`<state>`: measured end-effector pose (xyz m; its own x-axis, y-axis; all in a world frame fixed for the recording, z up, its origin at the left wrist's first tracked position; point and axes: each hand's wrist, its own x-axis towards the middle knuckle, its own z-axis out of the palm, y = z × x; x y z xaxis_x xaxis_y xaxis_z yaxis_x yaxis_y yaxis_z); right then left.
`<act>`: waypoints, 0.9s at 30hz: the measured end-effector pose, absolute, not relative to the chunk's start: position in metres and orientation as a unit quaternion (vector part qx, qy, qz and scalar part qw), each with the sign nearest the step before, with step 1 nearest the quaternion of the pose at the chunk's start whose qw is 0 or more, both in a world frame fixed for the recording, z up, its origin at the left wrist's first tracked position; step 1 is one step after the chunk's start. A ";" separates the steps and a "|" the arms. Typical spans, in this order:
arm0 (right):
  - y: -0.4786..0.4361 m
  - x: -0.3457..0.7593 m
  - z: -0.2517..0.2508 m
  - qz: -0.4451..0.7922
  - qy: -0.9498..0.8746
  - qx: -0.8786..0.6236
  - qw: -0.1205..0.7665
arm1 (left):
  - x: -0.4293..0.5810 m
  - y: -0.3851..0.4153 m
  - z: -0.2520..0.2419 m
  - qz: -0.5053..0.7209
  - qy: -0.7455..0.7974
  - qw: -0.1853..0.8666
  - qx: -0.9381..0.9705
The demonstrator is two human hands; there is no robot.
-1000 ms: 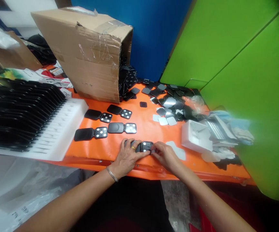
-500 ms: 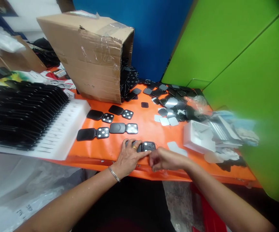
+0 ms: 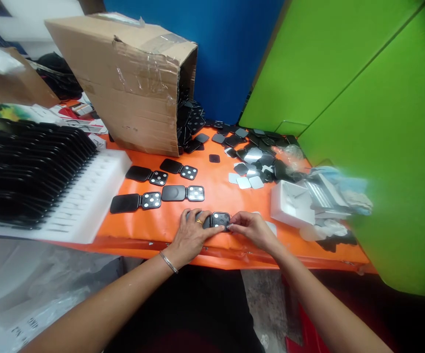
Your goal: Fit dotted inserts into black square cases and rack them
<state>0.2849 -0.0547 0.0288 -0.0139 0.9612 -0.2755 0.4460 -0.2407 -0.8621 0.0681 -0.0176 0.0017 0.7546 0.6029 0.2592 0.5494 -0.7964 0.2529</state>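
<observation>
An opened black compact case (image 3: 220, 219) lies at the front edge of the orange table, with round white spots in its right half. My left hand (image 3: 190, 231) holds it down, fingers curled over the left half and thumb on the right half's lower edge. At the case's right edge, my right hand (image 3: 253, 228) has its thumb and forefinger pinched together; whatever is between them is too small to make out. Farther back lie several other opened cases, among them one compact case (image 3: 183, 193) with white spots.
A cardboard box (image 3: 142, 93) spills black pieces at the back. Silvery and black square plates (image 3: 249, 182) are heaped on the orange table (image 3: 215, 171). A white foam tray (image 3: 111, 171) of upright black cases stands left, a small white box (image 3: 289, 208) right.
My right hand has risen from below the case's right corner to its right edge, its fingers now pinched there. My left hand stays on the case. The whole view has shifted slightly.
</observation>
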 end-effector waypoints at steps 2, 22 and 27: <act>-0.057 0.273 0.033 0.335 -0.638 -0.656 0.224 | 0.068 -0.018 0.002 0.164 0.309 0.081 0.933; -0.012 0.294 0.049 0.614 -0.609 -0.497 0.071 | 0.068 -0.019 0.016 0.117 0.294 0.072 0.946; -0.035 0.307 0.049 0.679 -0.544 -0.478 0.120 | 0.068 -0.019 0.019 0.113 0.289 0.072 0.948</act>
<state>0.3066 -0.0355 0.0485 -0.5148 0.6829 -0.5183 0.3575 -0.3785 -0.8538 0.0676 -0.0187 0.0190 0.8071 0.5648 0.1719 0.5326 -0.8222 0.2009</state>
